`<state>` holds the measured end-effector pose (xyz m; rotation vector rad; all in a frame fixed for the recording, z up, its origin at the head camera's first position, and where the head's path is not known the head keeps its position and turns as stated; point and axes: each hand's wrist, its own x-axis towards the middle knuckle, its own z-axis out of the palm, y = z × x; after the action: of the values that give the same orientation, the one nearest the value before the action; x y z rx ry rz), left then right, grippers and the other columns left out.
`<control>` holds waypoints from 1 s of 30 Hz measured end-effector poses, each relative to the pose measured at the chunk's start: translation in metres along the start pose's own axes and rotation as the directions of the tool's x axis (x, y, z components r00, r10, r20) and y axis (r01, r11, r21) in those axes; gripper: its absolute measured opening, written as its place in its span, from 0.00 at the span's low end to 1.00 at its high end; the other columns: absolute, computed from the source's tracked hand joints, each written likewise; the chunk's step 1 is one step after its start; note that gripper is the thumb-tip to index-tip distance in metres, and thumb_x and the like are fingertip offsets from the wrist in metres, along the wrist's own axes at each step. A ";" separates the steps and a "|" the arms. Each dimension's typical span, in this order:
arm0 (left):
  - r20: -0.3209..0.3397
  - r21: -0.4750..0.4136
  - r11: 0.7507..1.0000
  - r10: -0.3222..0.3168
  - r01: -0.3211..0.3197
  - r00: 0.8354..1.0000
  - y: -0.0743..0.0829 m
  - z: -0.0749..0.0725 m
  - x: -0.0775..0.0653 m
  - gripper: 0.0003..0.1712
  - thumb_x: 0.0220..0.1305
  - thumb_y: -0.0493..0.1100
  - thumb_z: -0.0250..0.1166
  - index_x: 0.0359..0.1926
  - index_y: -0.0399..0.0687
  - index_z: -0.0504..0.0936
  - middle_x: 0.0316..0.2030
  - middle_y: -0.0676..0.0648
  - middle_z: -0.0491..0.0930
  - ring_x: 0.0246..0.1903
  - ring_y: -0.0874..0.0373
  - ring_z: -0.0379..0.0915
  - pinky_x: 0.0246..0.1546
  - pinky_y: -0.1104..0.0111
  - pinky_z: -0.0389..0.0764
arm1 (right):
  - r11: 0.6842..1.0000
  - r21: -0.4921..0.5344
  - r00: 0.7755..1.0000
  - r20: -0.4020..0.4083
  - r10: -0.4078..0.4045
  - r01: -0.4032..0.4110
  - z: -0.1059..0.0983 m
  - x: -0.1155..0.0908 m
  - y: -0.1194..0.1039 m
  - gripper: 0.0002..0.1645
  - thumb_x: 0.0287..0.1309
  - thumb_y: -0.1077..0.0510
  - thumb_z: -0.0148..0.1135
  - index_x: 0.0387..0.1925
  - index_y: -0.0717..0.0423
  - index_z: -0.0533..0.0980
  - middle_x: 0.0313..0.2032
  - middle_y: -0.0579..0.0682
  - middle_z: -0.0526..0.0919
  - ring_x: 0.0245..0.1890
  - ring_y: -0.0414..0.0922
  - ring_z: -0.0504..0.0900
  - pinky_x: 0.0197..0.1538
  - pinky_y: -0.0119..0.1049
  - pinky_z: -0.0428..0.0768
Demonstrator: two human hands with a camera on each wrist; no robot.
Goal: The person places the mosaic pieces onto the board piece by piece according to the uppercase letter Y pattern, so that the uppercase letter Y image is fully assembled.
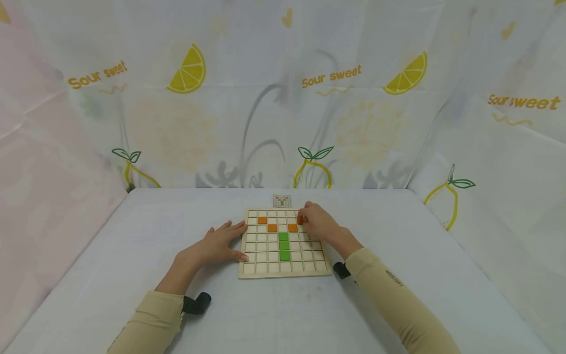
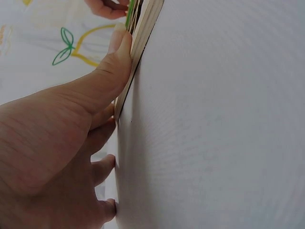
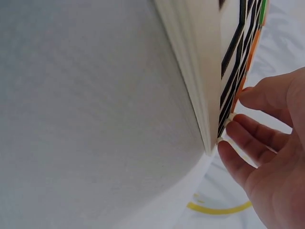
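Observation:
A square wooden grid board lies on the white table. Down its middle column run three green tiles. Orange tiles sit in cells above them, on both sides. With fingers spread, my left hand rests along the board's left edge; in the left wrist view its thumb lies on the rim. My right hand is over the upper right corner, its bent fingers and thumb at an orange tile. The right wrist view shows the thumb touching that tile; the hand partly hides it.
Just beyond the board's far edge lies a small pattern card showing a grid with coloured squares. A printed cloth with lemon drawings hangs behind the table. Dark wrist-worn devices sit at both wrists.

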<state>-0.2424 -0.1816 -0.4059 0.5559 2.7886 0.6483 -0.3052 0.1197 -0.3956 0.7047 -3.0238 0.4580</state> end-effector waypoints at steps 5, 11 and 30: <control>0.008 -0.009 1.000 0.001 0.000 1.000 0.002 -0.002 0.000 0.56 0.53 0.63 0.72 0.76 0.47 0.58 0.77 0.43 0.54 0.77 0.34 0.40 0.70 0.29 0.39 | 1.000 0.031 1.000 -0.002 0.002 -0.002 -0.002 -0.005 0.000 0.14 0.58 0.70 0.56 0.39 0.55 0.84 0.38 0.50 0.77 0.37 0.45 0.74 0.47 0.38 0.78; 0.006 -0.001 1.000 0.004 -0.004 1.000 0.003 -0.001 0.001 0.56 0.53 0.63 0.72 0.77 0.47 0.58 0.78 0.43 0.53 0.77 0.34 0.40 0.70 0.29 0.39 | 0.999 0.003 0.999 -0.004 -0.034 0.034 -0.002 -0.011 0.002 0.14 0.63 0.66 0.57 0.46 0.55 0.84 0.40 0.51 0.78 0.40 0.46 0.75 0.50 0.40 0.79; 0.006 0.001 1.000 0.002 -0.002 1.000 0.002 -0.001 0.001 0.58 0.51 0.64 0.73 0.76 0.46 0.59 0.77 0.41 0.54 0.77 0.33 0.40 0.69 0.28 0.40 | 0.998 -0.061 0.997 0.075 0.022 -0.017 -0.003 -0.025 0.007 0.21 0.70 0.59 0.53 0.60 0.47 0.79 0.54 0.52 0.77 0.53 0.49 0.77 0.55 0.44 0.79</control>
<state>-0.2432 -0.1795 -0.4041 0.5595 2.7830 0.6446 -0.2860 0.1371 -0.3967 0.7055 -3.1021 0.3472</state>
